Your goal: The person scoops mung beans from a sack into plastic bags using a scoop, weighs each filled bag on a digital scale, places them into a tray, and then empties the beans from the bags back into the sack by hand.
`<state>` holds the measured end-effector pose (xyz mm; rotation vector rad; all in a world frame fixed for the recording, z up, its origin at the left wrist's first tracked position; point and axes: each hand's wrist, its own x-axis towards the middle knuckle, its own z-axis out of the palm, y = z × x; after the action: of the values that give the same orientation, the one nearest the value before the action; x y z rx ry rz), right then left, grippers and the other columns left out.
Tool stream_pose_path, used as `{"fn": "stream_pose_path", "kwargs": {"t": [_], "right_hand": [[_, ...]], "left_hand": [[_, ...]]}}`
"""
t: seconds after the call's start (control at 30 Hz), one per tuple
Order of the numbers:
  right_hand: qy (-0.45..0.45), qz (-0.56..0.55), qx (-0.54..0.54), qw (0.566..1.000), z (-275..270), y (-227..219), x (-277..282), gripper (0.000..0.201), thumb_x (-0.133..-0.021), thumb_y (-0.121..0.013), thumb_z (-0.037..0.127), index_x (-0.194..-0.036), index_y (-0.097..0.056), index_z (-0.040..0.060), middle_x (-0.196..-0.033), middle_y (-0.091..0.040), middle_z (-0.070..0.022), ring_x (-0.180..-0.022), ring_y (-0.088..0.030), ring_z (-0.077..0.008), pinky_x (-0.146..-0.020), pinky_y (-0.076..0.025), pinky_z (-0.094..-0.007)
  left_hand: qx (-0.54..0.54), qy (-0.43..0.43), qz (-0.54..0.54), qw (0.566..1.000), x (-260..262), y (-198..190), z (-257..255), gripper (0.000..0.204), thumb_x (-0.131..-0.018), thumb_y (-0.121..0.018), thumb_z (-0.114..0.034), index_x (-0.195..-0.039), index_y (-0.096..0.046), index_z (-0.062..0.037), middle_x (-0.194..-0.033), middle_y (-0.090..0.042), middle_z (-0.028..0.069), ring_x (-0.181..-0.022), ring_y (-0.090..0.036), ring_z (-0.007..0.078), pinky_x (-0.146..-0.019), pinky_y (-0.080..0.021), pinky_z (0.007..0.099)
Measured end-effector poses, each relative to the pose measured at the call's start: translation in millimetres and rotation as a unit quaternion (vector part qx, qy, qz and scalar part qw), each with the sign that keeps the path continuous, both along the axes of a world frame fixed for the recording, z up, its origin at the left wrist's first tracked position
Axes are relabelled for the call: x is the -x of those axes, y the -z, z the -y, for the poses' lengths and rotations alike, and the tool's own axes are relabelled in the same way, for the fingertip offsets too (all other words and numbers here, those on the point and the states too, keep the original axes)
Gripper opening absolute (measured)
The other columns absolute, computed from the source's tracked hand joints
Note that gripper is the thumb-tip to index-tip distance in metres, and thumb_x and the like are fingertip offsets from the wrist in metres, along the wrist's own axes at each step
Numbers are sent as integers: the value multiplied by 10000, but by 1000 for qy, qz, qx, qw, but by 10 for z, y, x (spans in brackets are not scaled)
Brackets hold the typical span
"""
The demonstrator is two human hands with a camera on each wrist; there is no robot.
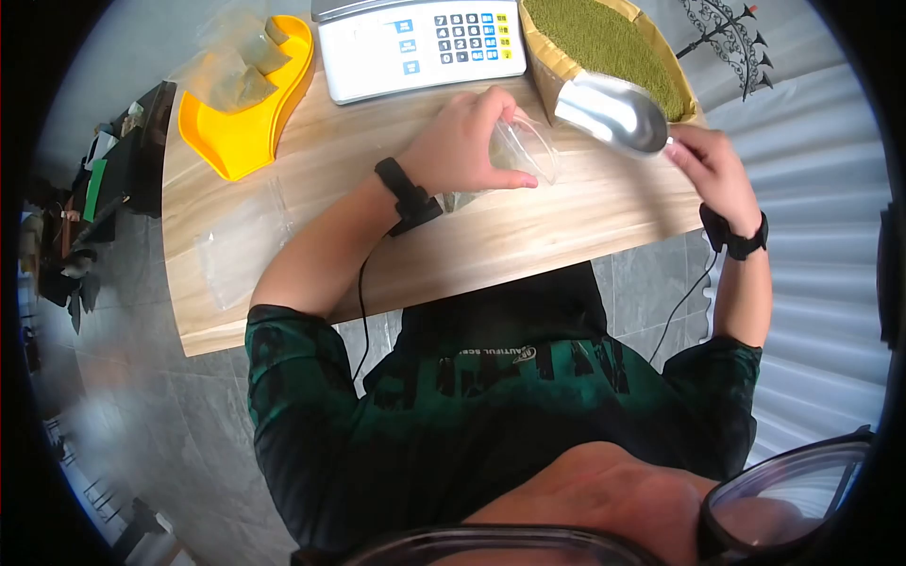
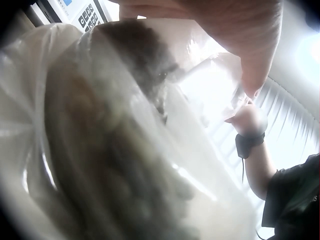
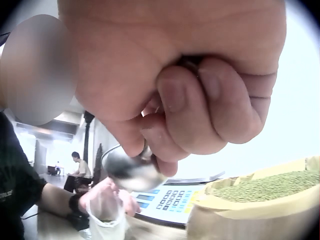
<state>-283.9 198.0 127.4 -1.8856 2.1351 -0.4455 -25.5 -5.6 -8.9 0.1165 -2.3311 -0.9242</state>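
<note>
The right hand (image 3: pixel 180 85) curls its fingers round the scoop (image 1: pixel 613 113) handle, a grip plainest from the right wrist. The left hand (image 1: pixel 467 141) holds the clear bag (image 1: pixel 521 156) between thumb and fingers, above mid-worktop (image 1: pixel 528 236); its blurred, dark contents loom only in the left wrist view. The scoop is beside the granule-filled sack (image 1: pixel 613 47), near the far right corner.

Head: we face down from above, scale (image 1: pixel 368 61) at twelve o'clock.
Left wrist: we look past the close bag (image 2: pixel 125 150), right hand (image 2: pixel 250 120) at three.
Right wrist: we look past that close hand, scale at six.
All three share: scale.
</note>
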Motion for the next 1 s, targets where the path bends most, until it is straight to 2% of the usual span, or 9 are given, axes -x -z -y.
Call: {"fn": "stream_pose_path", "kwargs": {"t": [0.13, 0.23, 0.37, 0.43, 0.57, 0.63, 0.73, 0.87, 1.0], "right_hand": [[144, -35, 78, 986, 117, 257, 439, 292, -930, -626, 220, -1047, -647, -46, -838, -658, -214, -746, -613, -328, -674, -475, -373], [146, -118, 97, 977, 195, 475, 700, 289, -914, -618, 200, -1038, -646, -60, -809, -650, -226, -737, -623, -361, -692, -483, -406], [194, -51, 36, 979, 288, 512, 592, 285, -884, -613, 164, -1082, -649, -38, -887, -653, -218, -839, -621, -382, -764, -489, -427], [157, -281, 205, 924, 279, 534, 368, 305, -867, -601, 122, -1143, -642, -1, -996, -637, -203, -946, -591, -382, -838, -482, -424], [-101, 36, 167, 980, 379, 559, -317, 448, -718, -524, -97, -1129, -636, 42, -1128, -549, -152, -1102, -520, -346, -965, -432, -398], [-184, 30, 114, 976, 477, 685, -563, 533, -761, -507, -143, -1227, -624, 88, -1289, -492, -175, -1196, -491, -362, -1016, -409, -392], [-203, 54, 139, 968, 640, 849, -699, 521, -776, -512, -134, -1228, -619, 102, -1255, -535, -197, -1177, -506, -384, -999, -427, -408], [-231, 49, 131, 963, 858, 718, -560, 315, -821, -579, 2, -1108, -676, 89, -1021, -644, -187, -987, -591, -384, -873, -478, -419], [-251, -24, 88, 964, 1080, 476, -440, 165, -863, -626, 93, -1005, -666, 19, -923, -672, -162, -840, -625, -359, -761, -499, -415]], "left_hand": [[16, -17, 29, 999, -31, -115, -38, 647, -643, -894, -300, -979, -391, -68, -1066, -661, 133, -969, -588, 276, -894, -445, 360], [-5, 0, 25, 1000, 8, -26, 6, 655, -649, -891, -281, -1008, -388, -65, -1102, -667, 140, -999, -609, 276, -931, -445, 369], [21, -4, 39, 999, -10, -31, 8, 661, -645, -894, -266, -1030, -396, -61, -1132, -661, 148, -1036, -614, 276, -962, -443, 377], [6, 7, 24, 1000, 1, -23, 6, 657, -642, -897, -248, -1039, -410, -58, -1130, -664, 152, -1048, -616, 278, -958, -448, 381], [10, 12, 43, 999, 4, -37, 12, 673, -638, -902, -236, -1063, -413, -54, -1171, -636, 165, -1079, -598, 294, -961, -452, 390], [55, 6, -44, 997, 27, -33, 15, 579, -658, -877, -237, -1048, -481, -74, -1231, -595, 142, -1122, -558, 308, -965, -435, 411], [258, -20, -51, 965, 19, -390, -150, 350, -671, -823, -209, -894, -577, -98, -1255, -565, 101, -1127, -526, 304, -956, -408, 423], [285, 22, -36, 958, 8, -553, -243, 163, -653, -733, -150, -644, -576, -107, -1214, -573, 68, -1098, -514, 280, -925, -377, 430], [324, 3, 74, 943, -240, -1059, -78, 160, -684, -749, -173, -674, -601, -112, -1183, -573, 77, -1115, -505, 294, -947, -366, 431]]}}
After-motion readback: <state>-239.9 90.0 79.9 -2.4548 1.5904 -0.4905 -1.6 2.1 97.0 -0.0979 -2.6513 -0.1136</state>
